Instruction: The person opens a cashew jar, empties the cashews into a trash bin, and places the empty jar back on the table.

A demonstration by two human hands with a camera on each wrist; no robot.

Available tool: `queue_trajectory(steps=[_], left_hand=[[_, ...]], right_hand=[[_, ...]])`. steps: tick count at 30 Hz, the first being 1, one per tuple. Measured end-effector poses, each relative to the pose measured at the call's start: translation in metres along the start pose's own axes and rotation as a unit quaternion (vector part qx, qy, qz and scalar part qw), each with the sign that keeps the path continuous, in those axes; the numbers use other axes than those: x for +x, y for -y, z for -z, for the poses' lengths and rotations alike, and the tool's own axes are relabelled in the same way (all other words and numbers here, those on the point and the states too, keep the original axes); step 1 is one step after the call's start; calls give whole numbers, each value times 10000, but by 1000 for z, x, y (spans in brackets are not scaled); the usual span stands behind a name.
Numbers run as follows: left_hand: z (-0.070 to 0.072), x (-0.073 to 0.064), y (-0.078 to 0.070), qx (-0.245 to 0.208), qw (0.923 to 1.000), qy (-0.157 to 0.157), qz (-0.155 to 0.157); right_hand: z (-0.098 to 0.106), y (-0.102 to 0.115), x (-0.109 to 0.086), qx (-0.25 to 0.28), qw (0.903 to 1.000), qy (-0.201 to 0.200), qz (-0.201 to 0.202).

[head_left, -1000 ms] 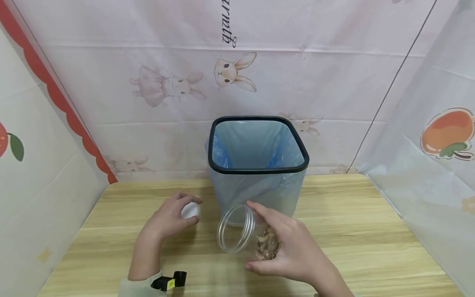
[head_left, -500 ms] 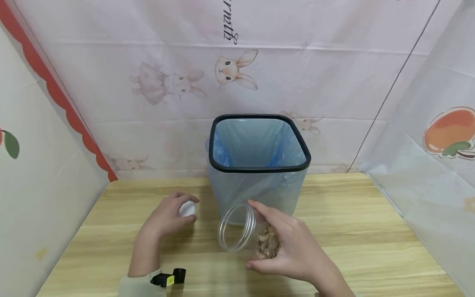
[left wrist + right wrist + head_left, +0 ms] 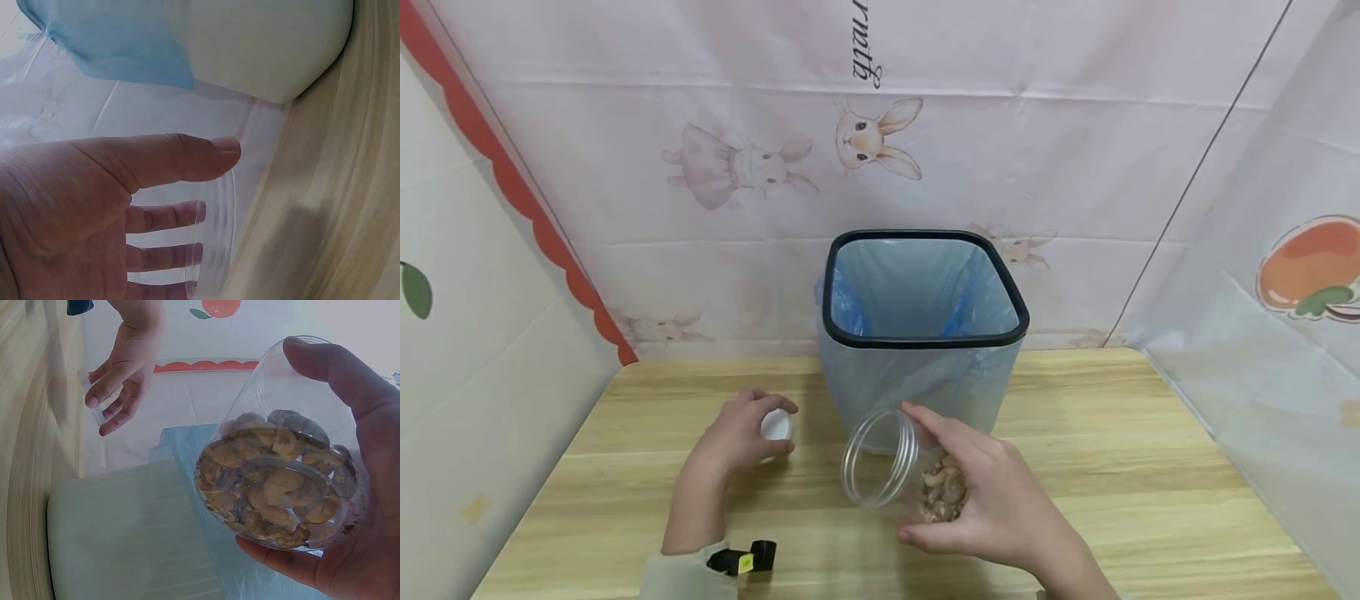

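Observation:
My left hand (image 3: 739,432) pinches a round, pale see-through lid (image 3: 777,426) by its edge, thumb on one side and fingers on the other. In the left wrist view the lid (image 3: 215,244) stands on edge near the tabletop; whether it touches is not plain. My right hand (image 3: 981,492) grips a clear plastic jar (image 3: 878,458), tipped on its side with its uncovered mouth toward the left hand. Brown nuts that look like cashews (image 3: 942,490) lie toward the jar's bottom, which fills much of the right wrist view, with the nuts (image 3: 281,487) seen through it.
A whitish bin (image 3: 917,383) with a black rim and a blue liner bag (image 3: 850,304) stands just behind the jar. Printed sheets hang at the back and both sides of the wooden table (image 3: 1112,442).
The left hand has drifted slightly left with the lid. The right hand and the jar have hardly moved, and the nuts stay inside.

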State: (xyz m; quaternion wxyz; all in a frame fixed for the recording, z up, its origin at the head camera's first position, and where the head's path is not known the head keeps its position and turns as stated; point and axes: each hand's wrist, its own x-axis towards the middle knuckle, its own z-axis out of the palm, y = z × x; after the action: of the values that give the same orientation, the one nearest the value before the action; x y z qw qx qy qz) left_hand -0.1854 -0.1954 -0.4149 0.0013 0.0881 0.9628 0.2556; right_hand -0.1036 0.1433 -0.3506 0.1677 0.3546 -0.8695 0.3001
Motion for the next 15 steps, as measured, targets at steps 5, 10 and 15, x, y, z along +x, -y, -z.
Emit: queue_trajectory(steps=[5,10,15], left_hand=[[-3,1,2,-20,9998,170,100],[-3,0,3,32,9996,260,129],[-4,0,3,60,9992,359,190]], right_hand=[[0,0,-1,7,10000,8,-17],[0,0,0,16,10000,16,-28],[0,0,0,32,10000,31,-10]])
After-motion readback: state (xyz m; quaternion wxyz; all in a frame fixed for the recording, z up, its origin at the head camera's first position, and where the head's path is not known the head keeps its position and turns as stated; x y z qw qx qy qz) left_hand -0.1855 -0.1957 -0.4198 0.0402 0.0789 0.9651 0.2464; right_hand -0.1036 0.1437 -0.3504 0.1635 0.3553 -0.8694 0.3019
